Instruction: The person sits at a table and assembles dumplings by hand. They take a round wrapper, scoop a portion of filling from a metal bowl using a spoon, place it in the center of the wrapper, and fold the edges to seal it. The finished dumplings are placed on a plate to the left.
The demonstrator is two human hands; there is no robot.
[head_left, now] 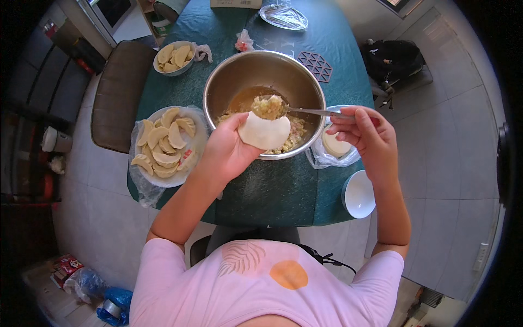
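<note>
A round dumpling wrapper (265, 132) lies across the fingers of my left hand (229, 148), its edge pinched by the thumb, over the near rim of a large metal bowl (229, 76). My right hand (370, 136) grips the handle of a spoon (313, 111). Chopped filling (268, 107) is heaped in the spoon's bowl, just above the wrapper's far edge. More filling sits in the metal bowl, partly hidden by the wrapper. Beneath my right hand, a stack of wrappers (335, 144) rests in a plastic-lined dish, partly covered by my fingers.
Left of the metal bowl, a plastic-lined plate (190, 117) carries several folded dumplings (166, 143). Farther back stands a bowl of dumplings (174, 57). A white bowl (359, 195) is near the table's right edge. A lattice trivet (316, 66) and a plastic-covered plate (283, 17) lie beyond.
</note>
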